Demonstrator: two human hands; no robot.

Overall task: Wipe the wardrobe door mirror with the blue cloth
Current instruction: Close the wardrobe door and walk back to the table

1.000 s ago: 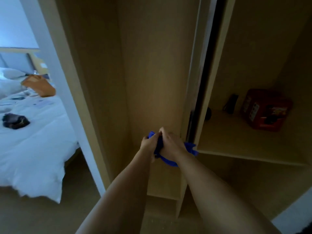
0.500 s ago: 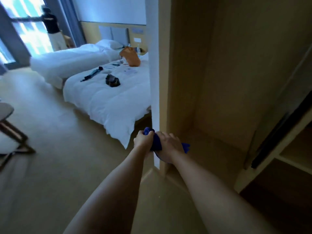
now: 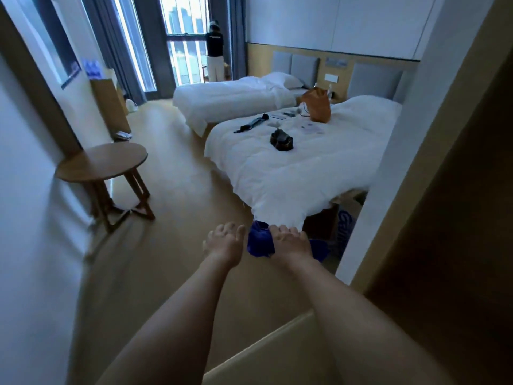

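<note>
I have one view only, from the camera on my head, so nothing is shared with a second view; it looks forward and down along both forearms, with the left hand (image 3: pixel 224 243) and right hand (image 3: pixel 288 243) near the middle of the frame; the wide lens bends the wall edges at the sides; ahead it faces into the room, over the floor (image 3: pixel 177 168) toward the near bed (image 3: pixel 305 162) and the far window (image 3: pixel 183 37); the wardrobe side (image 3: pixel 444 190) stands close on my right.
</note>
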